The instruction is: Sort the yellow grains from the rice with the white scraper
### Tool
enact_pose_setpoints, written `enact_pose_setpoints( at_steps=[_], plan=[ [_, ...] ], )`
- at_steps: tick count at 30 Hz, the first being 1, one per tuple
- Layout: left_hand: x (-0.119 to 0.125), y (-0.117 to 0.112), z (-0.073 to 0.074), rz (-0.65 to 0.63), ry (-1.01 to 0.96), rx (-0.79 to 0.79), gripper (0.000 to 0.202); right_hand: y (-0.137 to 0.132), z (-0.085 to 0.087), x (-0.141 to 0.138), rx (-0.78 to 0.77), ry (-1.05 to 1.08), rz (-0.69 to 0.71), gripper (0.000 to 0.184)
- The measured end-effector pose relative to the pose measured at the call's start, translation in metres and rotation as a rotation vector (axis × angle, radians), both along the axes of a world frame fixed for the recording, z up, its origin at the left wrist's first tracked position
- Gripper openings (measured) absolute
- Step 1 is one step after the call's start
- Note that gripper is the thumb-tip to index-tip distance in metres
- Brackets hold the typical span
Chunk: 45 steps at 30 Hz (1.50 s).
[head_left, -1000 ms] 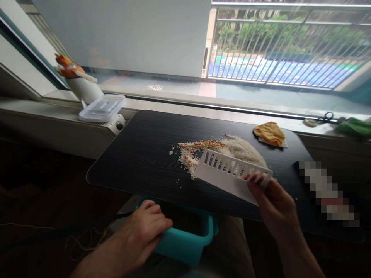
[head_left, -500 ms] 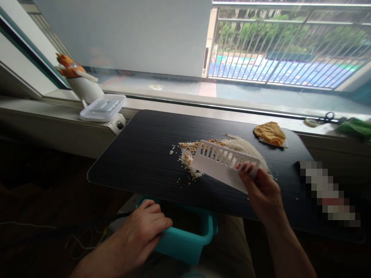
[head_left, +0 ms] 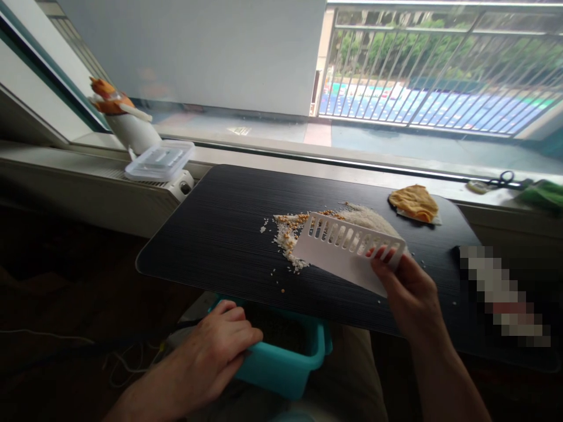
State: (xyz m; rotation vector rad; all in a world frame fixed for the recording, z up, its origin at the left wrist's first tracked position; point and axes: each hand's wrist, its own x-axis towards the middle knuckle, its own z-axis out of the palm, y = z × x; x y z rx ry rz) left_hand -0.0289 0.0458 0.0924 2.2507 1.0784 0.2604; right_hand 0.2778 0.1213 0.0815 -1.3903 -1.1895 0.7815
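My right hand [head_left: 411, 287] grips one end of a white plastic plate with a row of slots [head_left: 338, 261]. The plate is tilted over a spread of white rice [head_left: 369, 218] and yellow kernels [head_left: 299, 219] on the dark table [head_left: 211, 234]. It hides part of the spread; whether its lower edge touches the tabletop I cannot tell. A loose kernel [head_left: 282, 291] lies near the table's front edge. Below that edge, my left hand [head_left: 231, 334] is closed over the rim of a turquoise tub [head_left: 281, 357]. Dark contents show inside the tub.
A folded yellow cloth [head_left: 414, 203] lies at the back right of the table. A blurred-out object [head_left: 501, 293] is at the right. Scissors [head_left: 504, 179] rest on the windowsill, and a clear plastic lid [head_left: 160, 160] sits on the radiator at left.
My right hand and the slotted plate have shifted slightly right. The loose kernel lies closer to the table's front edge. My left hand stays on the tub, and the view has moved a little.
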Motion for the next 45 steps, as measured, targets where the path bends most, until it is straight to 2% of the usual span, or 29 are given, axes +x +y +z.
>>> enact_pose_setpoints(
  at_steps=[5, 10, 19, 25, 32, 37, 39, 43, 45],
  plan=[
    [0.000, 0.001, 0.003, 0.004, 0.030, -0.024, 0.030, 0.001, 0.004, 0.000, 0.029, -0.020, -0.005, 0.017],
    [-0.002, 0.001, 0.004, 0.005, 0.029, -0.037, 0.029, 0.007, 0.004, -0.005, -0.005, -0.069, 0.045, 0.019],
    [-0.004, 0.001, 0.004, 0.025, 0.040, -0.046, 0.026, -0.001, 0.012, -0.006, -0.012, -0.077, 0.072, 0.019],
    [-0.006, 0.001, 0.006, 0.030, 0.047, -0.019, 0.026, -0.005, 0.014, -0.022, -0.002, 0.005, 0.202, 0.017],
    [-0.011, -0.001, 0.007, 0.055, 0.070, 0.010, 0.025, -0.007, 0.011, -0.035, -0.031, -0.039, 0.415, 0.014],
    [-0.011, -0.003, 0.009, 0.053, 0.082, 0.017, 0.023, -0.012, 0.011, -0.030, -0.067, -0.033, 0.526, 0.014],
    [-0.011, -0.003, 0.010, 0.050, 0.088, 0.021, 0.023, -0.015, 0.012, -0.022, -0.068, -0.025, 0.509, 0.013],
    [-0.011, -0.002, 0.009, 0.044, 0.064, 0.023, 0.025, -0.025, 0.013, -0.010, -0.078, -0.002, 0.358, 0.015],
    [-0.011, -0.001, 0.008, 0.043, 0.052, 0.026, 0.026, -0.032, 0.011, -0.006, -0.112, 0.005, 0.336, 0.017]
  ],
)
